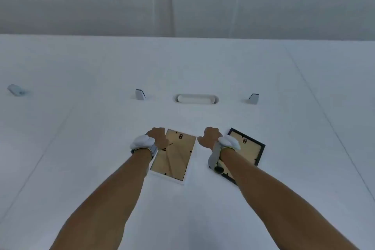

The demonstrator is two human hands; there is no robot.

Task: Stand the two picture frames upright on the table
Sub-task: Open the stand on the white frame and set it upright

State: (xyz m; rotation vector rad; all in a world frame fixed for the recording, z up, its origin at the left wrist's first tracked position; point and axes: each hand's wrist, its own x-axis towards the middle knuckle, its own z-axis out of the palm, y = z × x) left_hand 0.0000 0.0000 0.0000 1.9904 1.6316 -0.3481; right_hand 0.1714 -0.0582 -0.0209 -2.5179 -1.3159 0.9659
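Observation:
Two picture frames lie flat, backs up, on the white table. The white picture frame is at left of centre, with its brown backing board showing. The black picture frame is to its right, partly hidden under my right wrist. My left hand sits over the white frame's far left corner with its fingers curled down, and contact is hidden. My right hand hovers between the two frames beside the black frame's far left corner, fingers curled, thumb pointing left. Both wrists wear white strapped devices.
Beyond the frames a recessed white handle slot is set into the table. Small grey wedge-shaped pieces stand at either side, one on the left and one on the right. Another small grey object lies at far left. A grey wall rises behind.

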